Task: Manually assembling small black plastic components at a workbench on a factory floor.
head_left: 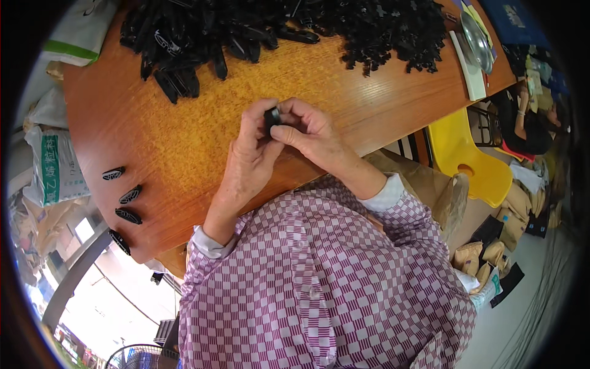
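Observation:
Above the wooden table (pixel 203 132), both hands meet around a small black plastic piece (pixel 271 117). My left hand (pixel 247 150) pinches it from the left with curled fingers. From the right, my right hand (pixel 316 132) presses its thumb and fingers against the same piece. Much of the piece is hidden by the fingers, so its exact kind does not show. Several oval black parts with pale line patterns, one of them a black part (pixel 129 194), lie in a loose row along the table's left edge.
A heap of long black parts (pixel 196 37) covers the far left of the table, beside a pile of small black pieces (pixel 393 31). A metal bowl (pixel 476 43) and a white strip (pixel 467 67) lie far right. Beyond stand a yellow chair (pixel 470 157) and another person (pixel 531 123).

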Tool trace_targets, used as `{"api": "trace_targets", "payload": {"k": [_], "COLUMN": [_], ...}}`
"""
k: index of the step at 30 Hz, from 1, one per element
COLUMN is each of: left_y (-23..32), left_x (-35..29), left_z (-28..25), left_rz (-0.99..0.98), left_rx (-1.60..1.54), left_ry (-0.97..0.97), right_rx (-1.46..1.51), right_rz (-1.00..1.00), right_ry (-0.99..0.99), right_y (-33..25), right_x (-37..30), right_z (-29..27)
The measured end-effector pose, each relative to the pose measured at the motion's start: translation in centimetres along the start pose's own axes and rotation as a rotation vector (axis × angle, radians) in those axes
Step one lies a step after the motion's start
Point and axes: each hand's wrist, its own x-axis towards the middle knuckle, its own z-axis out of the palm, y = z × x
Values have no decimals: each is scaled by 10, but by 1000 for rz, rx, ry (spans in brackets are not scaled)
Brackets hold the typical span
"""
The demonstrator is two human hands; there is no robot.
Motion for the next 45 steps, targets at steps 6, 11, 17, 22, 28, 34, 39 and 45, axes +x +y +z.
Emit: {"api": "trace_targets", "payload": {"k": [6, 11, 17, 22, 28, 34, 39, 45], "left_y": [22, 42, 34, 14, 15, 14, 14, 21], "left_x": [-28, -32, 20, 46, 20, 5, -10, -13], "left_z": [-95, -156, -137, -153, -161, -146, -119, -50], "left_rz": [-100, 127, 229, 215, 64, -24, -46, -160], "left_rx": [759, 1313, 1361, 1462, 1253, 1265, 502, -570], "left_ry": [448, 486, 382, 367, 259, 288, 466, 128], "right_rx": [-925, -1761, -1749, -1676, -1718, -1584, -1561, -1489], "right_rz": [-375, -368, -513, -584, -717, -970, -1109, -1168], "right_ry": [474, 669, 624, 604, 520, 471, 446, 401], "right_y": [-25, -43, -36, -32, -26, -31, -34, -34], "right_x": [0, -6, 4, 15, 1, -23, -39, -44], "right_z": [-81, -131, -140, -134, -128, -109, -91, -69]}}
